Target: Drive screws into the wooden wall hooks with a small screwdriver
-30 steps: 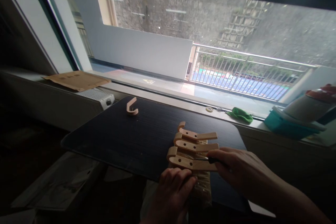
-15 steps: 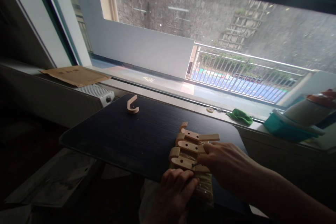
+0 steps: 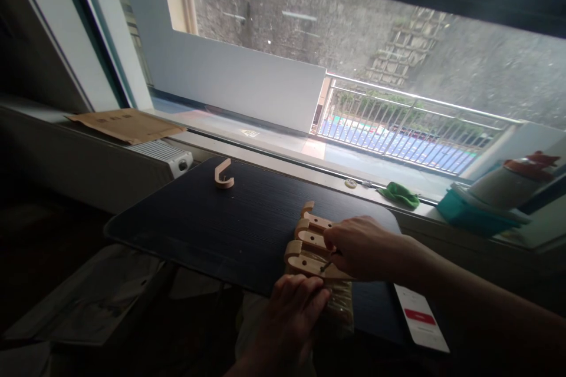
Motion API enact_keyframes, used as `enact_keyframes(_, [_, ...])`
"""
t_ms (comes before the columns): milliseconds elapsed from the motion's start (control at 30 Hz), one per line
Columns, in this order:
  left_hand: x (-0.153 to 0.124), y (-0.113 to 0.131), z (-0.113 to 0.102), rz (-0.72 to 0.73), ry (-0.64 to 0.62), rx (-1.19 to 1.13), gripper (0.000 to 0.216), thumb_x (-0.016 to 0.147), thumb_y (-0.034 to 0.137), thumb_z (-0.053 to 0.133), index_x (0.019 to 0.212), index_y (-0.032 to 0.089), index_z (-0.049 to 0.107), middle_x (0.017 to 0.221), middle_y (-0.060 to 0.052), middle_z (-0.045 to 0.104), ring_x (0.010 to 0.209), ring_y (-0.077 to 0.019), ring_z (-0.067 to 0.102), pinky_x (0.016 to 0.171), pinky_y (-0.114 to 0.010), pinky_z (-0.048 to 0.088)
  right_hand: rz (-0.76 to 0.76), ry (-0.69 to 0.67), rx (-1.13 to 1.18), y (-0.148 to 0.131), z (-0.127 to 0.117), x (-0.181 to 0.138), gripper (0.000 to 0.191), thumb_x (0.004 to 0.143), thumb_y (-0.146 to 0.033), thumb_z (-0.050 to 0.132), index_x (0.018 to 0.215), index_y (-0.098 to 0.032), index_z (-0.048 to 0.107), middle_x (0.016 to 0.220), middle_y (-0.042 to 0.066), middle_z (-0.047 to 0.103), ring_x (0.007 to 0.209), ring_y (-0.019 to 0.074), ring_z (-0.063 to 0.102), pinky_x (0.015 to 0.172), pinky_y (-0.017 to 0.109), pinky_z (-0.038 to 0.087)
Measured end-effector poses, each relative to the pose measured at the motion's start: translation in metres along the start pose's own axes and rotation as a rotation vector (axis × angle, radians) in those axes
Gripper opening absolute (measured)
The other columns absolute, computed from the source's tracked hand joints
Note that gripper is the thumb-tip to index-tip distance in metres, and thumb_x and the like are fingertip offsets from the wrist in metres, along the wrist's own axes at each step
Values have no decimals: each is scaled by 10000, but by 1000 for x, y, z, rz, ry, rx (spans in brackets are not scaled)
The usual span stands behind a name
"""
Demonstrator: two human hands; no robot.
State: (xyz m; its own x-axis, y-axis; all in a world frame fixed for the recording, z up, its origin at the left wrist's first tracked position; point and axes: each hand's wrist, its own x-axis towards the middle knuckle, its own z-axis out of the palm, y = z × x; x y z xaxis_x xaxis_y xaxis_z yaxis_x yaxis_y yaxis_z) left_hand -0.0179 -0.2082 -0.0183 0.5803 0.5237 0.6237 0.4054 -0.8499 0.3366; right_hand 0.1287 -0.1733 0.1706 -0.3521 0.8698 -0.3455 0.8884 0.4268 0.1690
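Observation:
Three J-shaped wooden hooks lie side by side on a clear plastic-wrapped packet [image 3: 339,303] at the right of the dark table. Dark holes run along their flat shanks. My left hand [image 3: 297,303] has its fingers curled over the near edge of the nearest wooden hook [image 3: 309,265]. Above the same hook, my right hand [image 3: 354,247] pinches a thin dark screw [image 3: 326,266], its end at a hole in the shank. That hand covers the shank ends of the middle hook [image 3: 309,238] and far hook [image 3: 315,221].
Another wooden hook [image 3: 223,177] with screws in it stands toward the table's [image 3: 190,218] back left. A phone [image 3: 418,318] lies by my right forearm. On the sill are a green cloth [image 3: 399,195], a tape roll [image 3: 351,183], a teal box [image 3: 475,212] and a brown envelope [image 3: 128,123].
My right hand has lifted and turned over the hooks, now above the nearest hook's hole. The phone has come into view from under my forearm. My left hand keeps its place.

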Motion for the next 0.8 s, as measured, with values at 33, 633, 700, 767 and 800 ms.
enact_keyframes(33, [0,0,-1,2,-3,-2,489,754,71,509,1227,195,499,1183,-59,541,1060,-234,433,942,-405,317,-26,3,-8,-1,-2,-1,169,744,-171,556,865,-200,670,800,67,693,724,204,630,557,278,357])
enact_keyframes(633, [2,0,-1,19,30,-10,450,757,39,487,1187,165,530,1164,-60,548,1039,-226,429,936,-395,298,-4,46,-6,1,0,1,115,783,-249,549,738,-240,655,776,80,692,687,219,629,554,322,391])
enact_keyframes(700, [2,0,-1,16,16,-8,473,750,33,488,1202,171,521,1170,-56,545,1047,-224,428,948,-396,294,-52,-1,-20,0,-3,2,90,730,-233,596,795,-230,658,776,73,690,678,232,630,522,317,379])
enact_keyframes(767, [1,-1,-2,14,0,-8,490,748,29,488,1215,179,512,1181,-54,540,1065,-224,425,956,-396,294,-106,-29,-28,-1,-7,2,181,690,-174,619,856,-235,659,775,62,691,674,237,631,512,313,374])
enact_keyframes(800, [1,-1,-1,14,-4,-7,494,750,30,488,1219,181,509,1187,-55,538,1073,-225,424,957,-396,295,-126,-16,-24,-2,-9,2,217,691,-137,609,872,-246,658,784,58,693,684,233,632,523,312,378])
